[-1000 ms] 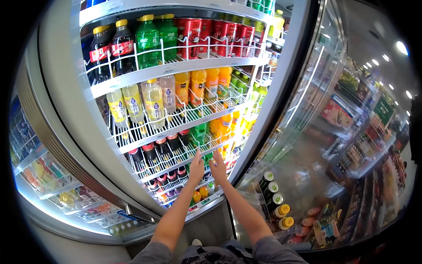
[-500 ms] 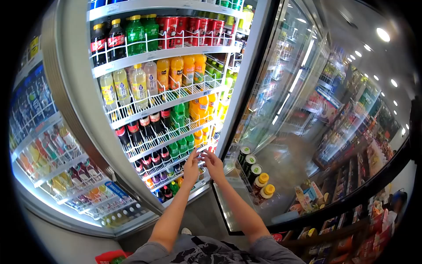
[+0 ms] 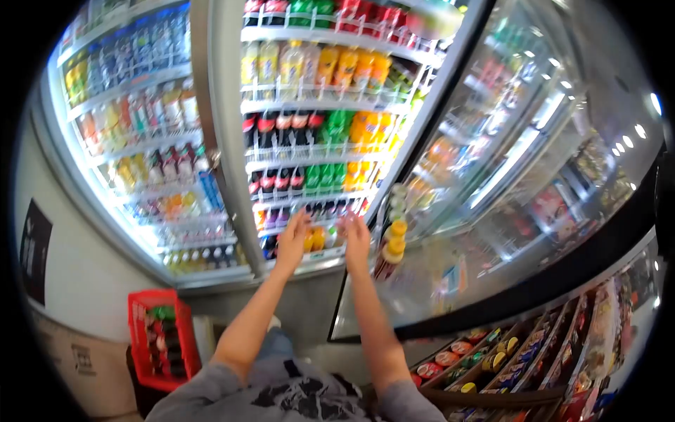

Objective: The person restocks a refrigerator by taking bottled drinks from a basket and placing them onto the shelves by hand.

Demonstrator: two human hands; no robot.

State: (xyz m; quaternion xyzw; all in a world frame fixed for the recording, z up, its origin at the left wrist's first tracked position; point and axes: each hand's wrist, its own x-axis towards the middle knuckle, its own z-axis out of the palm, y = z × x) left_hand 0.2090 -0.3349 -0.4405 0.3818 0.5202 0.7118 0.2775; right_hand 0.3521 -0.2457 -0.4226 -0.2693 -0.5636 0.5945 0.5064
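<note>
My left hand (image 3: 293,240) is raised in front of the drinks fridge's lower shelves, fingers stretched out and nothing in them. Level with it and a short way to the right, my right hand (image 3: 354,235) is also empty, its fingers apart and slightly blurred. Dark bottles with red labels (image 3: 278,181), green bottles (image 3: 327,177) and orange bottles (image 3: 357,174) stand in rows on the wire shelf above my hands. Orange drinks (image 3: 318,238) show between my hands on the bottom level. To the right of my right hand are yellow-capped bottles (image 3: 394,247).
The glass fridge door (image 3: 450,281) stands open on the right. At lower left sits a red basket (image 3: 184,330) holding dark and green-topped bottles. A second lit fridge (image 3: 151,133) is on the left. Racks of packaged goods (image 3: 520,352) fill the lower right.
My hands were close together with fingertips near each other; now they are farther apart. The view has turned left and down, bringing the red basket into full sight.
</note>
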